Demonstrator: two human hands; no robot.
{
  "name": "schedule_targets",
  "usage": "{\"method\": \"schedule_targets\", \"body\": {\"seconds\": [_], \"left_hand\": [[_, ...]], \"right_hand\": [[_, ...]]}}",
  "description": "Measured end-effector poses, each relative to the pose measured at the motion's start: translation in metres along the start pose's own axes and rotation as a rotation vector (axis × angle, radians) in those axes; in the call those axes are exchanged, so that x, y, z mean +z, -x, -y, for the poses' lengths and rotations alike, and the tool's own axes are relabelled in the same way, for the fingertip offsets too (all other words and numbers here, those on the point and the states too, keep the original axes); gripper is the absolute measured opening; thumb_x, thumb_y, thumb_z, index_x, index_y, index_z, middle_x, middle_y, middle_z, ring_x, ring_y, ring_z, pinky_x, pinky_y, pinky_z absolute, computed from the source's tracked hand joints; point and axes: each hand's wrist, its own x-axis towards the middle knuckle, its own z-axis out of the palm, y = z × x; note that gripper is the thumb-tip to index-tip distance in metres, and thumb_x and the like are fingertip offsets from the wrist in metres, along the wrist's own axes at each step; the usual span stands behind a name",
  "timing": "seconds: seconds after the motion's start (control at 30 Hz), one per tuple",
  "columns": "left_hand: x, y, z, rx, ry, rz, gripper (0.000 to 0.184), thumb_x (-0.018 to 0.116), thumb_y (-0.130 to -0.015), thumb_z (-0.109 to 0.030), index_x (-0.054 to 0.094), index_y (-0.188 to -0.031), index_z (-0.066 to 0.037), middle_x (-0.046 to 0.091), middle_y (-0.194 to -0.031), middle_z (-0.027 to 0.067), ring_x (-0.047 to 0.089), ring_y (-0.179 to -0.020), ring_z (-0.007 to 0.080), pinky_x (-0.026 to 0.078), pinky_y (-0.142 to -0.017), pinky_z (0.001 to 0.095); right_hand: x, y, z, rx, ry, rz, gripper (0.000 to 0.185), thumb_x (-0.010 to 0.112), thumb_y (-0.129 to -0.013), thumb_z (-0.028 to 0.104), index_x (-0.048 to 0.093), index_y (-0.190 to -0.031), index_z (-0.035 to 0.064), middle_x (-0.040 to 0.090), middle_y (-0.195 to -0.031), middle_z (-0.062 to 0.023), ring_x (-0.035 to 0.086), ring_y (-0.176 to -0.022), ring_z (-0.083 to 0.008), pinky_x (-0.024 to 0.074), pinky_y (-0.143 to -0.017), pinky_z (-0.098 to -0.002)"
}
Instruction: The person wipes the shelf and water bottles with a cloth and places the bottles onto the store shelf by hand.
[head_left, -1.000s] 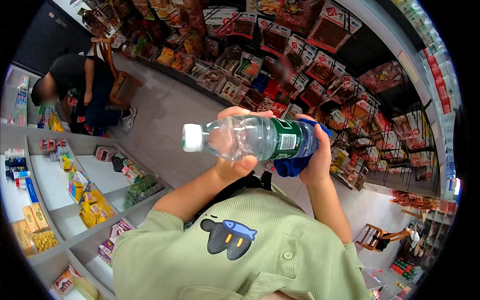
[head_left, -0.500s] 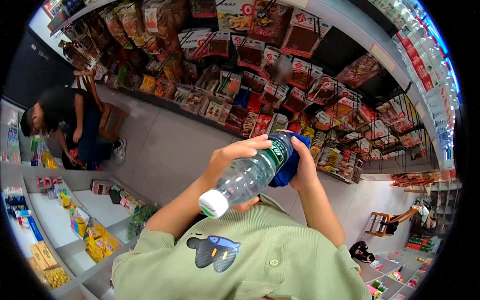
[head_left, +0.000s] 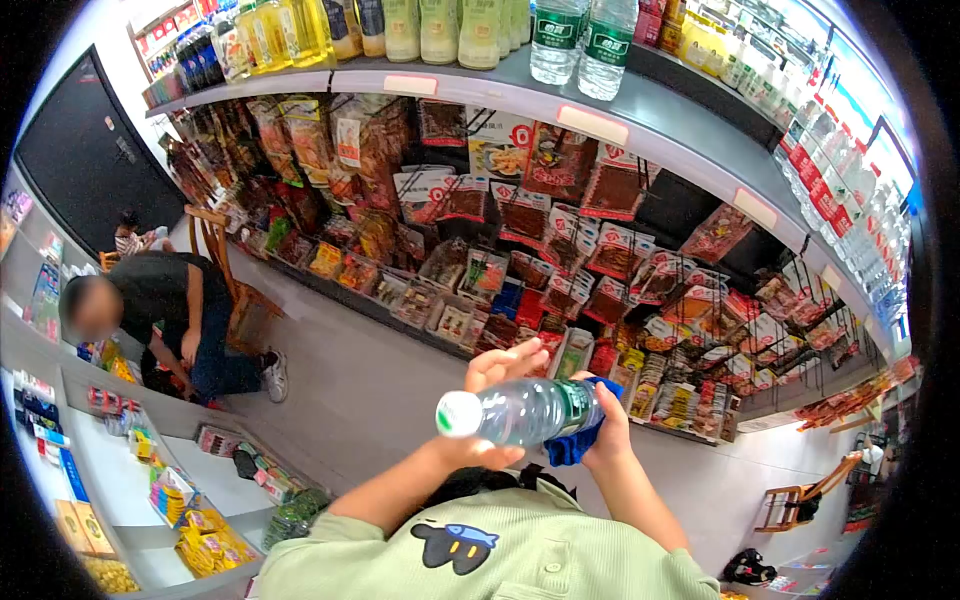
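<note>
We have the bottle [head_left: 525, 411] up in the air, just below the middle of the frame, lying almost flat. Its white cap [head_left: 459, 413] is on. Our right hand [head_left: 608, 440] holds its bottom end with the blue cloth [head_left: 572, 447], so that part is done. Our left hand [head_left: 492, 370] has fingers wide around its neck side. We can't tell how much is left.

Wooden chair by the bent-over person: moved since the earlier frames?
No; the wooden chair still stands near the left end of the snack rack. Camera shifted.
</note>
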Motion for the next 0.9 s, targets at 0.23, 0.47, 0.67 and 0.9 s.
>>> {"method": "schedule_targets", "body": {"seconds": [0.23, 0.47, 0.67, 0.9], "left_hand": [[0.031, 0.006, 0.009, -0.043, 0.013, -0.24, 0.077, 0.078, -0.077, -0.025, 0.027, -0.133, -0.011, 0.039, -0.139, 0.0186, 0.04, -0.13, 0.0294, 0.032, -0.11, 0.0445], [0.045, -0.018, 0.016, -0.081, -0.149, -0.25, 0.057, 0.071, -0.072, -0.004, 0.037, -0.118, -0.006, 0.055, -0.114, 0.0131, 0.056, -0.104, 0.0195, 0.046, -0.092, 0.0366], [0.078, -0.02, 0.053, -0.024, -0.278, 0.129, 0.071, 0.079, -0.067, -0.009, 0.033, -0.122, -0.007, 0.052, -0.117, 0.0153, 0.054, -0.108, 0.023, 0.045, -0.093, 0.0378], [0.116, -0.049, 0.072, -0.113, -0.402, 0.277, 0.07, 0.081, -0.067, -0.013, 0.039, -0.123, -0.006, 0.054, -0.113, 0.0091, 0.055, -0.107, 0.0187, 0.044, -0.094, 0.0329]], "right_hand": [[-0.013, -0.009, 0.001, -0.121, 0.034, -0.037, 0.029, 0.06, -0.088, 0.032, 0.056, -0.108, 0.0109, 0.063, -0.099, -0.0065, 0.063, -0.092, -0.023, 0.0512, -0.083, -0.0392], [-0.034, -0.009, -0.005, -0.012, 0.109, -0.161, 0.032, 0.053, -0.094, 0.032, 0.055, -0.116, 0.0086, 0.064, -0.107, -0.0091, 0.063, -0.095, -0.0233, 0.051, -0.085, -0.0396], [-0.059, 0.013, 0.022, -0.01, 0.165, -0.357, 0.032, 0.053, -0.094, 0.03, 0.057, -0.11, 0.0033, 0.064, -0.106, -0.0107, 0.063, -0.096, -0.0214, 0.0515, -0.084, -0.0364], [-0.095, 0.044, 0.08, -0.335, 0.812, -0.285, 0.021, 0.062, -0.089, 0.015, 0.063, -0.105, 0.0021, 0.064, -0.092, -0.0055, 0.06, -0.082, -0.0129, 0.0501, -0.075, -0.0304]]}}
